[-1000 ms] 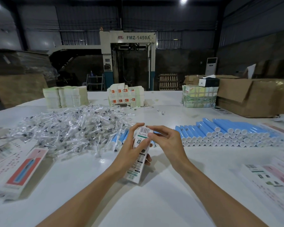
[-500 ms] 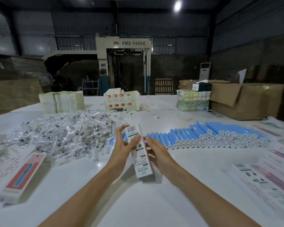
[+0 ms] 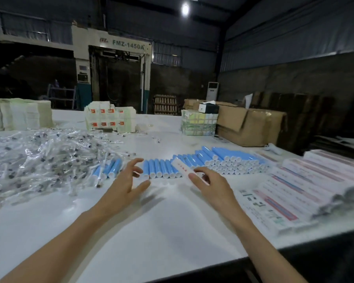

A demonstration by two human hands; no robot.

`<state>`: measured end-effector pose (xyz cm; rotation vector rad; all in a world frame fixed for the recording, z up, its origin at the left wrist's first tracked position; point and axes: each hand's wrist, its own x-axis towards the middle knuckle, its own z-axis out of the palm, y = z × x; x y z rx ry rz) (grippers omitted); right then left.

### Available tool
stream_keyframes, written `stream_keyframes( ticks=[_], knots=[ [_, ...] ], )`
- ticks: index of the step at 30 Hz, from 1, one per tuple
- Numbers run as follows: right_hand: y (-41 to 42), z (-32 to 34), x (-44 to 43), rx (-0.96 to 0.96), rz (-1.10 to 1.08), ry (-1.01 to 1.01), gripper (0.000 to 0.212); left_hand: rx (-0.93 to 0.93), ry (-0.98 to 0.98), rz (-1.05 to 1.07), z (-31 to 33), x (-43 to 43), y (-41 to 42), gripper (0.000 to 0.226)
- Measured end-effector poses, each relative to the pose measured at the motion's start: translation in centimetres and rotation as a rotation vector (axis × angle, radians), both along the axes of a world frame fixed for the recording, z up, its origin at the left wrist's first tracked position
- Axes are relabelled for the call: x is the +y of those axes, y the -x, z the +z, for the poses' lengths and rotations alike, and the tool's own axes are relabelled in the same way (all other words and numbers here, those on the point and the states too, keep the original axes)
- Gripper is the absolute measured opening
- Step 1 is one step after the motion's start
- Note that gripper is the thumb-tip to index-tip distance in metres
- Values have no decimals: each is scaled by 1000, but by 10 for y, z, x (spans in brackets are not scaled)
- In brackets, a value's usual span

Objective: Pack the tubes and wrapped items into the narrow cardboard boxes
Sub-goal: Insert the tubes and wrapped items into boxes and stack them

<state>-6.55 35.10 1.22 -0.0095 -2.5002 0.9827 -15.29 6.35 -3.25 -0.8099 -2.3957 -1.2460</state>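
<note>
Dim warehouse light falls on a broad white counter (image 3: pixel 161 221), and the thing the next move turns on is the narrow white cardboard box with red marks (image 3: pixel 181 167), lying aslant at the near edge of the long row of blue plastic tubes with white caps (image 3: pixel 223 160). Its long axis runs from far-left to near-right. The far end lies over the tubes' capped ends and the near end passes into the right hand (image 3: pixel 207 184), whose grip is curled round that end, thumb on the near side and fingers (image 3: pixel 203 173) over the top. Blur hides whether the box's flap is tucked. The left hand (image 3: pixel 127 180) hovers to the left of the box and apart from it, its grip spread wide and holding nothing, above the caps of the nearest tubes. So the right hand is plainly nearer the box, while the left is nearer the small cluster of blue tubes (image 3: pixel 108 170) and, beyond it, the heap of clear-wrapped items (image 3: pixel 39 160). I judge that this box is ready to be set aside, and that the left hand is well placed to take a tube, whose axis points toward the person, cap foremost. Flat printed box blanks (image 3: pixel 294 186) lie stacked near the right hand, on its right. A brown corrugated carton (image 3: pixel 251 127) and a pale machine marked FMZ-1450A (image 3: pixel 121 58) stand farther off.
</note>
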Motion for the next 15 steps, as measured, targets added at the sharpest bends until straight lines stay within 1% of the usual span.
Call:
stream_keyframes(
  ticks=[2, 3, 6, 9, 15],
  knots=[
    [-15, 0, 42, 33, -273, -289, 38, 82, 118, 31, -5, -2, 1, 69],
    [-23, -1, 61, 35, -384, -384, 43, 94, 134, 41, -6, -2, 1, 67],
    [-44, -10, 104, 46, -612, -553, 51, 115, 144, 67, -2, -1, -1, 59],
    [-61, -21, 132, 15, -702, -703, 48, 107, 145, 79, 2, -1, -8, 54],
    [-77, -39, 160, -58, -748, -856, 40, 91, 163, 76, 5, -1, -14, 50]
  ],
)
